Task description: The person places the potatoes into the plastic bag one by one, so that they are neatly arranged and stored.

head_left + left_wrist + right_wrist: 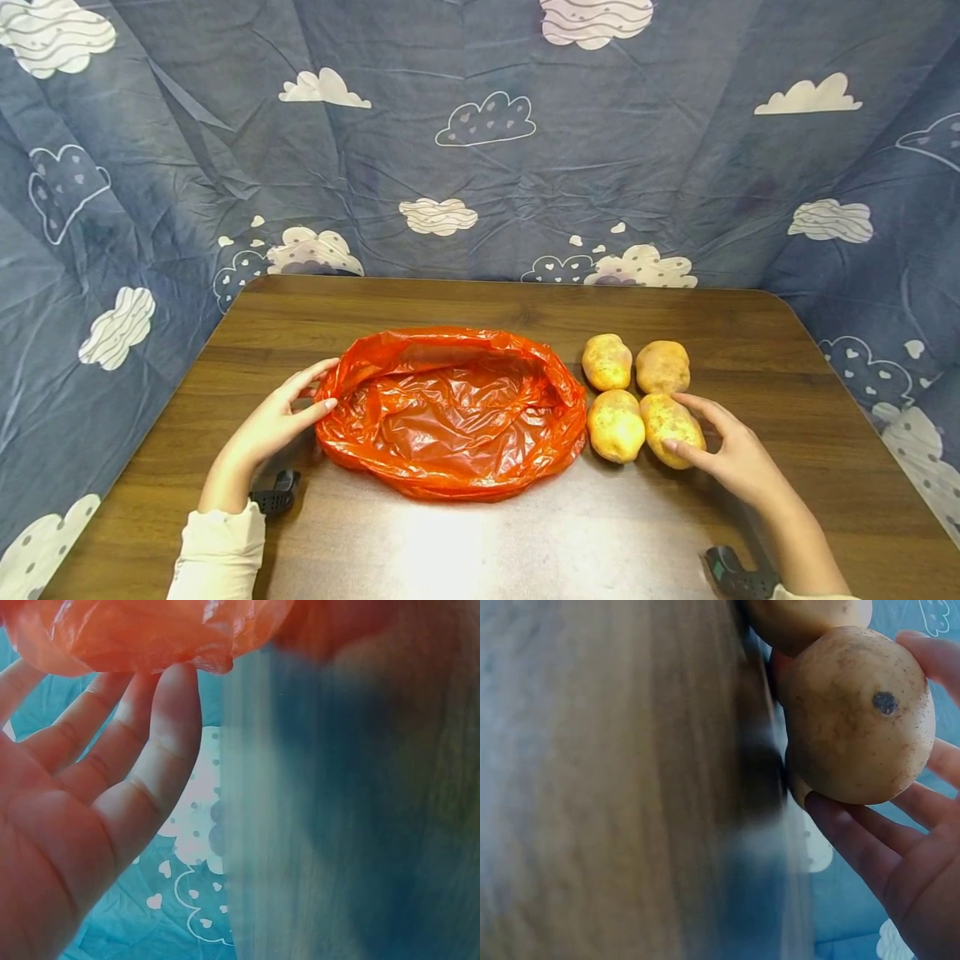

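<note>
A red plastic bag (457, 487) lies spread on the table with its wide mouth facing up. My left hand (273, 421) is at the bag's left side, its fingertips and thumb touching the outside of the rim. In the left wrist view the fingers of that hand (97, 780) look relaxed beneath the red film. To the right of the bag, several yellowish potatoes sit in two close rows. My right hand (731, 454) holds the front right potato (670, 427) between thumb and fingers. The right wrist view shows a dark spot on this held potato (855, 720).
Beside the held potato is the front left potato (617, 427), right by the bag's edge. Behind them are the back left potato (607, 362) and a browner potato (662, 367). The wooden table (525, 304) ends at a blue cloud-patterned cloth (480, 183).
</note>
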### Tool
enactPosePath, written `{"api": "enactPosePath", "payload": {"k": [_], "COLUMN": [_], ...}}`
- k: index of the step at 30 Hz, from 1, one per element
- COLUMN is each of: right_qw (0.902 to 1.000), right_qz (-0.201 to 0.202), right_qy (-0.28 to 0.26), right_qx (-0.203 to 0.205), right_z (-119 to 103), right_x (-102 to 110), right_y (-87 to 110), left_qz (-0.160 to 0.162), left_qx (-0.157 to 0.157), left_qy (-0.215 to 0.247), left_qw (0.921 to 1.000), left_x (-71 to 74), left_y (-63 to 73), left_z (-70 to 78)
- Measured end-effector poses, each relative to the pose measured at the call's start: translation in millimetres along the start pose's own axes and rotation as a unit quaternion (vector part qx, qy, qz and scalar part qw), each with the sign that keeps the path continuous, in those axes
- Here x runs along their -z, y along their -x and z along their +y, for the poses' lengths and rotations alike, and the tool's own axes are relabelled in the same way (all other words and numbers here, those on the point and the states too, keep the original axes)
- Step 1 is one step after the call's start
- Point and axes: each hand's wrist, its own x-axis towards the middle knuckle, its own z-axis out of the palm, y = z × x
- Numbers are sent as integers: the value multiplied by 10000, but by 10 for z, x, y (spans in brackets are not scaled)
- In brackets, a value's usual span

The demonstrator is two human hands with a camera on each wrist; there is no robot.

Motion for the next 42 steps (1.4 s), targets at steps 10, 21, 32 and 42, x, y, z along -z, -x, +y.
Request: {"api": "enactPosePath", "payload": {"k": [10, 21, 32, 42], "right_qw": [9990, 9965, 9855, 9787], "right_qz": [384, 717, 1039, 843], "right_qy": [-162, -316, -838, -1187], "right_qx": [133, 300, 1047, 1449], "right_z": [-85, -200, -465, -1024], "right_x": [48, 65, -16, -113], "right_y": [-41, -116, -295, -461], "left_qz": [-23, -76, -22, -15], "left_qx": [25, 120, 118, 135], "left_qy": [-1, -6, -254, -371], "left_qw": [10000, 9999, 9996, 9992], "left_x": [-7, -13, -13, -18], "left_y": [-6, -10, 4, -1], "left_z": [17, -30, -15, -11]}}
